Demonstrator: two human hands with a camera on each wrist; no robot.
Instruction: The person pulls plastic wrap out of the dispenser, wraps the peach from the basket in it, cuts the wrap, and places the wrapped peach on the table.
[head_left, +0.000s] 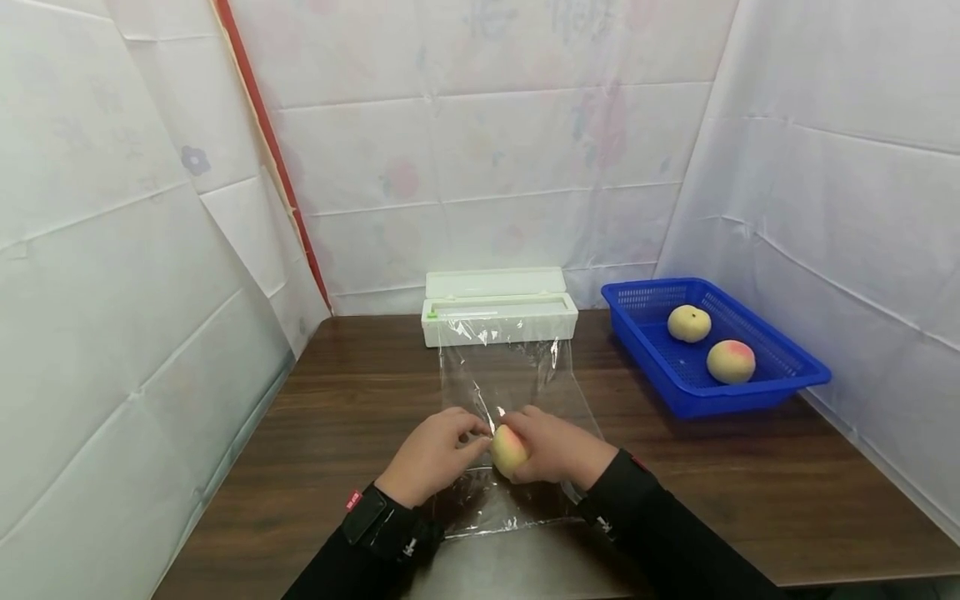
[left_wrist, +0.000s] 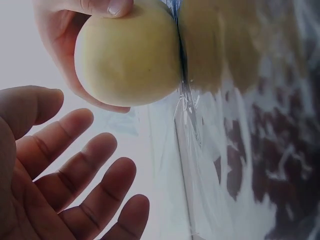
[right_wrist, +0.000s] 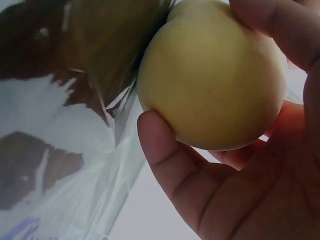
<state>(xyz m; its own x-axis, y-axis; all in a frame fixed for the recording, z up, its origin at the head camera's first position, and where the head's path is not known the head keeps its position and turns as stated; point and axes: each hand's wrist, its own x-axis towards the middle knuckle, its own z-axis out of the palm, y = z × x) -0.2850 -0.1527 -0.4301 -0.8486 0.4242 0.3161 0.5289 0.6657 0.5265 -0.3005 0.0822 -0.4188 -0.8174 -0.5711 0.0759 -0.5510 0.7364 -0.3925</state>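
A pale yellow peach with a pink blush (head_left: pixel 509 450) sits on a sheet of clear plastic wrap (head_left: pixel 517 375) spread over the table. My right hand (head_left: pixel 558 447) grips this peach, thumb and fingers around its sides; the right wrist view shows the peach (right_wrist: pixel 212 80) against the shiny film (right_wrist: pixel 65 120). Just left of the fruit is my left hand (head_left: pixel 432 454). In the left wrist view its fingers (left_wrist: pixel 75 175) are spread and loosely bent, holding nothing, a little apart from the peach (left_wrist: pixel 132 55).
At the back stands a white wrap dispenser box (head_left: pixel 498 331) with its lid raised; the film runs out of it toward me. To the right, a blue plastic basket (head_left: pixel 645 350) holds two more peaches (head_left: pixel 731 362). White sheeting (head_left: pixel 495 150) surrounds the dark wooden table (head_left: pixel 330 417).
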